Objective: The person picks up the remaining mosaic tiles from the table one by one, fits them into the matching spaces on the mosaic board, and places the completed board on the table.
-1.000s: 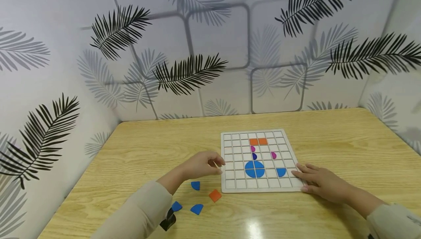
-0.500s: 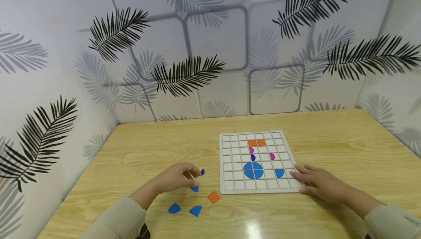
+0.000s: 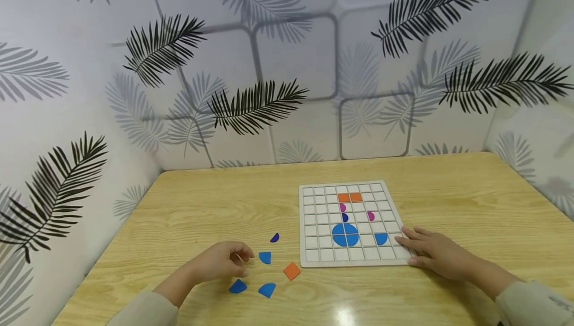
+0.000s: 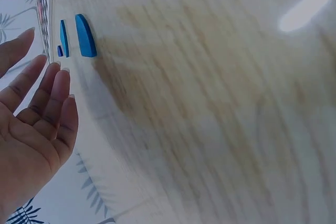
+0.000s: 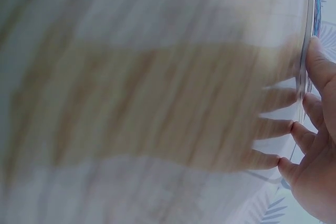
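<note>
Both sleeves were cropped at the edges. The left hand was held loosely curved, empty; the board was touched by the right hand, fingers spread.

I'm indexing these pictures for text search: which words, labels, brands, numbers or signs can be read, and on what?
None can be read in any view.
Grid board and loose pieces: no lettering or numbers visible.
Wall: only leaf and line patterns.
Right sleeve: small grey marks near the head view's edge, too unclear to tell whether they are writing.
</note>
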The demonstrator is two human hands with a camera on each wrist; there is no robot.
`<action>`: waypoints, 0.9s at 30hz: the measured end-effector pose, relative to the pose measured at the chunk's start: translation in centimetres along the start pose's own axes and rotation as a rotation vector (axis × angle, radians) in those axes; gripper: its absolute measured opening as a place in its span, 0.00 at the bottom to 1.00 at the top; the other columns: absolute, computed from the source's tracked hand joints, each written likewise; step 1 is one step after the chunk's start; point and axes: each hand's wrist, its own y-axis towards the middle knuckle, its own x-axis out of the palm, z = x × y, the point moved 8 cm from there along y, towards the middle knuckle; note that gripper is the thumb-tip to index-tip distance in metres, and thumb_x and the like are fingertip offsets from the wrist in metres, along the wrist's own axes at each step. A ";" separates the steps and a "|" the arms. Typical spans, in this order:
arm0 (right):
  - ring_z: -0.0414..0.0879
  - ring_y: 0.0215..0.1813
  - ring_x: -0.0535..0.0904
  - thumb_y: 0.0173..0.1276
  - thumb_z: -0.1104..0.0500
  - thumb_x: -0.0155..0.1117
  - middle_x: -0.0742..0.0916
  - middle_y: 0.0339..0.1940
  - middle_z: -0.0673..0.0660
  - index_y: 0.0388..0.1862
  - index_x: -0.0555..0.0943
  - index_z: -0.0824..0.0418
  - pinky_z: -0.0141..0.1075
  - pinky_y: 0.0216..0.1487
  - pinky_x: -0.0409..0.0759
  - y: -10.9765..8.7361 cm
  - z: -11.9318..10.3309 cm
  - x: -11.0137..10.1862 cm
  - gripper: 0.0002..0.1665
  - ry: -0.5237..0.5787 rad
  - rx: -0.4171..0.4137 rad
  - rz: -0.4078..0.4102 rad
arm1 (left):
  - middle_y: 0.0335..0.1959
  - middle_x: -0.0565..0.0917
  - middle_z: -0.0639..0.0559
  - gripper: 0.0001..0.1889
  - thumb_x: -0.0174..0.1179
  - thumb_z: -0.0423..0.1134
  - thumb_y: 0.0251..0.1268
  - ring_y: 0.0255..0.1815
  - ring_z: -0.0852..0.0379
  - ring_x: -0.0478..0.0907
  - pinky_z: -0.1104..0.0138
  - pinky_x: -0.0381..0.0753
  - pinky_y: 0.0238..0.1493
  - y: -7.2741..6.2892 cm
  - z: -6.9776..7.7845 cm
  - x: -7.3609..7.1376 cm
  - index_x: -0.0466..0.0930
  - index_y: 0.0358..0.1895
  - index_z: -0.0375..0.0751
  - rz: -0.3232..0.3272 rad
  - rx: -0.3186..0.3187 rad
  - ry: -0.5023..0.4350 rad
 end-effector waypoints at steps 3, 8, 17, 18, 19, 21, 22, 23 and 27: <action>0.69 0.55 0.61 0.59 0.47 0.54 0.69 0.56 0.68 0.57 0.70 0.59 0.59 0.47 0.59 0.0 0.1 0.0 0.28 -0.003 0.001 0.001 | 0.37 0.74 0.51 0.16 0.63 0.36 0.48 0.39 0.53 0.71 0.60 0.70 0.40 -0.4 -0.2 0.1 0.74 0.43 0.38 0.001 -0.005 0.013; 0.68 0.55 0.61 0.59 0.46 0.54 0.69 0.57 0.67 0.57 0.70 0.60 0.59 0.48 0.59 0.1 0.2 0.1 0.29 0.001 0.017 0.002 | 0.36 0.75 0.51 0.17 0.65 0.36 0.45 0.37 0.54 0.71 0.61 0.70 0.39 -0.8 -0.5 0.3 0.75 0.41 0.38 -0.008 0.005 0.046; 0.69 0.55 0.61 0.59 0.47 0.54 0.69 0.56 0.68 0.57 0.70 0.60 0.60 0.47 0.59 0.1 0.1 0.1 0.29 0.008 0.020 -0.003 | 0.29 0.74 0.53 0.13 0.67 0.34 0.41 0.32 0.56 0.69 0.63 0.70 0.34 -1.2 -0.8 0.6 0.75 0.32 0.40 0.007 0.019 0.140; 0.69 0.55 0.61 0.59 0.47 0.54 0.69 0.56 0.68 0.57 0.70 0.60 0.60 0.47 0.59 0.1 0.1 0.1 0.29 0.008 0.020 -0.003 | 0.28 0.73 0.53 0.12 0.67 0.34 0.41 0.31 0.56 0.69 0.64 0.69 0.33 -1.2 -0.8 0.6 0.74 0.31 0.40 0.011 0.024 0.144; 0.69 0.55 0.61 0.59 0.46 0.54 0.69 0.57 0.68 0.57 0.70 0.60 0.60 0.47 0.59 0.1 0.2 0.2 0.29 0.008 0.022 -0.006 | 0.28 0.73 0.53 0.12 0.67 0.33 0.40 0.31 0.56 0.68 0.64 0.69 0.32 -1.3 -0.7 0.7 0.74 0.31 0.40 0.016 0.034 0.149; 0.69 0.55 0.61 0.59 0.46 0.54 0.69 0.57 0.68 0.57 0.70 0.59 0.60 0.47 0.59 0.1 0.2 0.2 0.29 0.007 0.023 -0.010 | 0.28 0.72 0.53 0.12 0.67 0.33 0.40 0.31 0.56 0.68 0.66 0.69 0.32 -1.3 -0.7 0.7 0.74 0.30 0.40 0.020 0.049 0.156; 0.69 0.55 0.61 0.59 0.46 0.54 0.69 0.57 0.68 0.57 0.69 0.59 0.60 0.48 0.58 0.1 0.2 0.2 0.30 0.008 0.025 -0.015 | 0.28 0.72 0.53 0.12 0.67 0.33 0.40 0.30 0.56 0.68 0.66 0.69 0.31 -1.4 -0.7 0.8 0.74 0.30 0.40 0.022 0.060 0.158; 0.69 0.55 0.60 0.59 0.46 0.53 0.69 0.57 0.68 0.57 0.69 0.59 0.60 0.48 0.58 0.1 0.2 0.3 0.30 0.009 0.029 -0.018 | 0.28 0.72 0.54 0.12 0.67 0.32 0.40 0.30 0.57 0.68 0.67 0.69 0.31 -1.4 -0.7 0.8 0.74 0.30 0.40 0.023 0.070 0.164; 0.69 0.56 0.60 0.59 0.45 0.53 0.68 0.57 0.67 0.57 0.69 0.60 0.60 0.49 0.58 0.1 0.3 0.4 0.30 0.013 0.043 -0.024 | 0.29 0.73 0.55 0.11 0.66 0.32 0.42 0.31 0.57 0.70 0.69 0.70 0.32 -1.6 -0.7 0.9 0.74 0.30 0.40 0.027 0.095 0.177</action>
